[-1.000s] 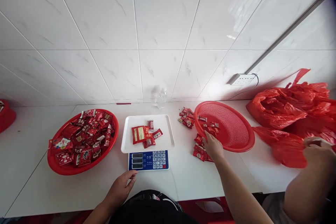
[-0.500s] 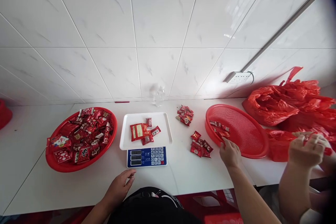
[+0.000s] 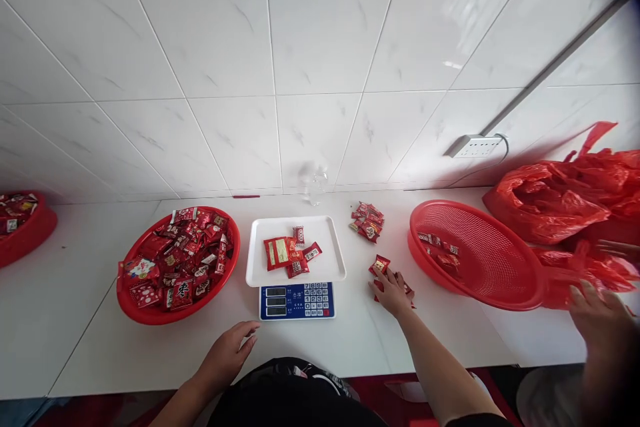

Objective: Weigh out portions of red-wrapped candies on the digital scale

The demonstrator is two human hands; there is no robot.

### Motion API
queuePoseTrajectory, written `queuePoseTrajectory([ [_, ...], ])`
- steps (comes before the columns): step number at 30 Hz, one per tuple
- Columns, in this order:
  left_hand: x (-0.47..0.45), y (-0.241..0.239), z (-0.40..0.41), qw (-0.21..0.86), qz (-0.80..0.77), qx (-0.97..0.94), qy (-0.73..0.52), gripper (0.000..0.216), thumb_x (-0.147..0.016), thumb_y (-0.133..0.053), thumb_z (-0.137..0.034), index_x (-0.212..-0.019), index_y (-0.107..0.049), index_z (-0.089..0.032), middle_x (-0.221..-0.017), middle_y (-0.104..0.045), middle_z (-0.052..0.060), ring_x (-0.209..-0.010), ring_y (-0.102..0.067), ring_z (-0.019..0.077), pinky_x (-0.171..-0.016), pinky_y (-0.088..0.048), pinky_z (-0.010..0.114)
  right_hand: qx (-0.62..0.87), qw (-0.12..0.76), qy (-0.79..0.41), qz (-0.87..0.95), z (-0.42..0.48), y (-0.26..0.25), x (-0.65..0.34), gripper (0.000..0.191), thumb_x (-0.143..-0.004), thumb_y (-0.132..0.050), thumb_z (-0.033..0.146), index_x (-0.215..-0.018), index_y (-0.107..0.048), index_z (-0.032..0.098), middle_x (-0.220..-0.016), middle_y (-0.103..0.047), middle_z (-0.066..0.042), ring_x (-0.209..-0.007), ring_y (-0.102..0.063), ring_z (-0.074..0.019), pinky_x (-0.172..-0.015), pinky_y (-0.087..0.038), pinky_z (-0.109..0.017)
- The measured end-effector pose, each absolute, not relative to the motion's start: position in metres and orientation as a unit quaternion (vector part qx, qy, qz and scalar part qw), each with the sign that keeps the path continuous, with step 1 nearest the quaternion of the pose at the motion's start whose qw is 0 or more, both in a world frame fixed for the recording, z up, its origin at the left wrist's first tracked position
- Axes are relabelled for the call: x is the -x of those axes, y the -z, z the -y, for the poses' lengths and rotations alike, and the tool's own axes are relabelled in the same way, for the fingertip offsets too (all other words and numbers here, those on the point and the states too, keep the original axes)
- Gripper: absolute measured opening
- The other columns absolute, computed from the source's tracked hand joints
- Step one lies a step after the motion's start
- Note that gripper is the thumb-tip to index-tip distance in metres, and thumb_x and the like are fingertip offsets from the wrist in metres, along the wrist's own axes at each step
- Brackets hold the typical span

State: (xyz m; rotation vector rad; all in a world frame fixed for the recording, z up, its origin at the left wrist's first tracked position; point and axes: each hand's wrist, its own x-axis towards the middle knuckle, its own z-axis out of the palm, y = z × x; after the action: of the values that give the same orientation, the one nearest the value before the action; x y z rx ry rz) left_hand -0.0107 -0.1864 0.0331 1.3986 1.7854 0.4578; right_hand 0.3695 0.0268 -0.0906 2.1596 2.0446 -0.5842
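My right hand [image 3: 393, 290] lies on a small pile of red snack packets [image 3: 381, 264] on the white counter, fingers bent over them. Left of it stands a blue scale [image 3: 297, 300] with a white tray [image 3: 260, 260] holding a few red packets [image 3: 290, 255]. My left hand [image 3: 231, 352] rests on the counter in front of the scale, fingers loosely apart and holding nothing. To the right of the pile, a red mesh basket [image 3: 485, 260] has a few packets along its left side.
A red bowl [image 3: 150, 310] full of packets sits left of the scale, and another red bowl [image 3: 30, 237] at the far left. A second small packet pile [image 3: 367, 220] lies near the wall. Red plastic bags [image 3: 560, 203] fill the right. Another person's hand [image 3: 597, 310] reaches in there.
My right hand pushed the mesh basket to the right, then left its rim and came down on the small packet pile. My left hand stayed put. The other person's hand dropped lower.
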Motion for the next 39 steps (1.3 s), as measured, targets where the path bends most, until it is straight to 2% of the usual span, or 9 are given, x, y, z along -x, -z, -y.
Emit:
queuePoseTrajectory([
  [4,0.036,-0.031,0.18,0.316,-0.739,-0.565,-0.187,0.036,-0.083,-0.039,-0.038,-0.108,-0.06,-0.024,-0.113,-0.062,0.004,-0.106,-0.055,0.0188,-0.093,-0.043,0.032,-0.716,0.027,0.18,-0.674,-0.009,0.081,-0.358,0.054,-0.079,-0.035,0.057,-0.129,-0.039,0.037,-0.145,-0.024,-0.005,-0.134,-0.009,-0.032,-0.096,-0.015,-0.065],
  [9,0.087,-0.021,0.162,0.145,-0.791,-0.554,-0.213,0.04,-0.082,-0.038,-0.037,-0.112,-0.056,-0.017,-0.122,-0.054,0.011,-0.117,-0.046,0.0229,-0.1,-0.036,0.037,-0.693,-0.165,0.168,-0.682,0.003,0.049,-0.312,0.056,-0.082,-0.034,0.054,-0.128,-0.042,0.022,-0.141,-0.031,-0.011,-0.131,-0.022,-0.0284,-0.1,-0.029,-0.05],
  [12,0.115,-0.013,0.151,0.096,-0.812,-0.547,-0.177,0.042,-0.081,-0.038,-0.035,-0.115,-0.053,-0.015,-0.126,-0.049,0.014,-0.12,-0.041,0.0259,-0.1,-0.034,0.041,-0.651,-0.216,0.162,-0.71,0.009,0.03,-0.276,0.052,-0.083,-0.036,0.05,-0.125,-0.045,0.019,-0.137,-0.037,-0.012,-0.131,-0.025,-0.0266,-0.102,-0.03,-0.046],
  [16,0.137,-0.002,0.141,0.094,-0.84,-0.524,-0.1,0.047,-0.08,-0.042,-0.033,-0.123,-0.047,-0.015,-0.132,-0.044,0.015,-0.125,-0.036,0.0288,-0.101,-0.031,0.043,-0.598,-0.174,0.178,-0.762,0.02,0.018,-0.236,0.047,-0.084,-0.039,0.047,-0.125,-0.045,0.024,-0.136,-0.041,-0.009,-0.132,-0.023,-0.028,-0.102,-0.026,-0.052],
  [21,0.139,0.0,0.121,0.17,-0.841,-0.509,-0.066,0.053,-0.082,-0.038,-0.043,-0.126,-0.044,-0.014,-0.127,-0.05,0.014,-0.117,-0.045,0.0243,-0.097,-0.034,0.035,-0.559,-0.155,0.212,-0.787,0.037,0.013,-0.208,0.046,-0.084,-0.039,0.048,-0.125,-0.045,0.027,-0.136,-0.043,-0.007,-0.132,-0.024,-0.0279,-0.104,-0.023,-0.052],
  [24,0.137,-0.001,0.105,0.165,-0.843,-0.509,-0.061,0.056,-0.081,-0.039,-0.047,-0.127,-0.042,-0.015,-0.123,-0.054,0.014,-0.112,-0.048,0.0281,-0.094,-0.034,0.039,-0.544,-0.144,0.231,-0.794,0.045,0.009,-0.201,0.046,-0.085,-0.038,0.048,-0.125,-0.046,0.027,-0.134,-0.045,-0.006,-0.131,-0.026,-0.027,-0.104,-0.023,-0.052],
  [31,0.147,0.002,0.093,0.149,-0.851,-0.499,-0.069,0.034,-0.082,-0.041,-0.024,-0.112,-0.053,-0.016,-0.108,-0.062,0.013,-0.103,-0.053,0.0269,-0.084,-0.039,0.035,-0.562,-0.082,0.214,-0.795,0.045,0.004,-0.203,0.044,-0.086,-0.037,0.044,-0.125,-0.046,0.025,-0.135,-0.044,-0.007,-0.131,-0.027,-0.0265,-0.104,-0.023,-0.05],
  [36,0.156,-0.003,0.099,0.158,-0.861,-0.477,-0.081,0.025,-0.08,-0.042,-0.019,-0.1,-0.057,-0.017,-0.086,-0.067,0.011,-0.086,-0.06,0.0258,-0.069,-0.042,0.031,-0.551,-0.037,0.216,-0.805,0.036,-0.003,-0.185,0.048,-0.085,-0.039,0.043,-0.13,-0.039,0.027,-0.141,-0.034,-0.008,-0.134,-0.019,-0.0279,-0.105,-0.018,-0.052],
  [39,0.156,-0.008,0.104,0.166,-0.865,-0.463,-0.103,0.025,-0.08,-0.042,-0.02,-0.1,-0.056,-0.019,-0.083,-0.068,0.008,-0.078,-0.062,0.023,-0.064,-0.042,0.029,-0.532,-0.021,0.236,-0.813,0.03,-0.005,-0.164,0.052,-0.084,-0.041,0.044,-0.133,-0.035,0.027,-0.145,-0.027,-0.008,-0.135,-0.017,-0.0263,-0.105,-0.018,-0.05],
])
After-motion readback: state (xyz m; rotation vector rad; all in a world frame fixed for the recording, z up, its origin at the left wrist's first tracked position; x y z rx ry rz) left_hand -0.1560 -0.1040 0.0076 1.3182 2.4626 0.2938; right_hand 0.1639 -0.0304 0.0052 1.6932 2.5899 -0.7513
